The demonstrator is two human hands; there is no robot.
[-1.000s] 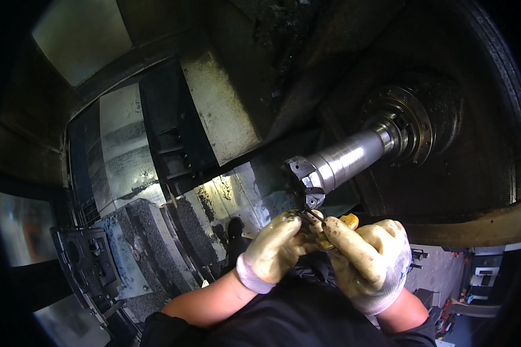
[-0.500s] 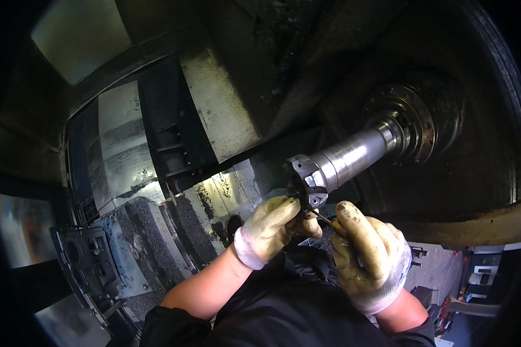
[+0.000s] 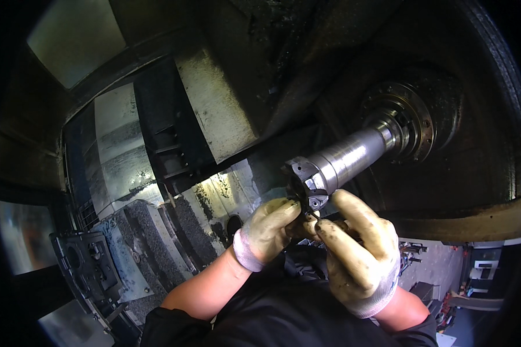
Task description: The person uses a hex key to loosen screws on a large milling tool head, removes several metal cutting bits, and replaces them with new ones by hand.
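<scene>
A dark milling cutter [image 3: 302, 169] with pockets around its rim sits on the end of a shiny steel arbor [image 3: 353, 157]. One small insert with a screw [image 3: 315, 203] shows on its near side. My left hand [image 3: 269, 227], in a soiled cream work glove, closes its thumb and fingers on the cutter's lower edge. Close against the cutter's right side is my gloved right hand [image 3: 362, 251], one finger reaching up beside the arbor and another fingertip below the insert. The right hand's fingers are bent, and what they hold is hidden.
The arbor runs back into a round spindle flange [image 3: 414, 124] in a dark machine wall. To the left are metal cover plates [image 3: 124, 139] and a ledge heaped with dark chips [image 3: 147, 237]. A black panel [image 3: 90, 260] stands at lower left; a brownish edge [image 3: 469, 222] crosses the right.
My right hand has moved up and left against the cutter, and its fingers have shifted. The thin-shafted driver with a yellow handle no longer shows. My left hand stays at the cutter.
</scene>
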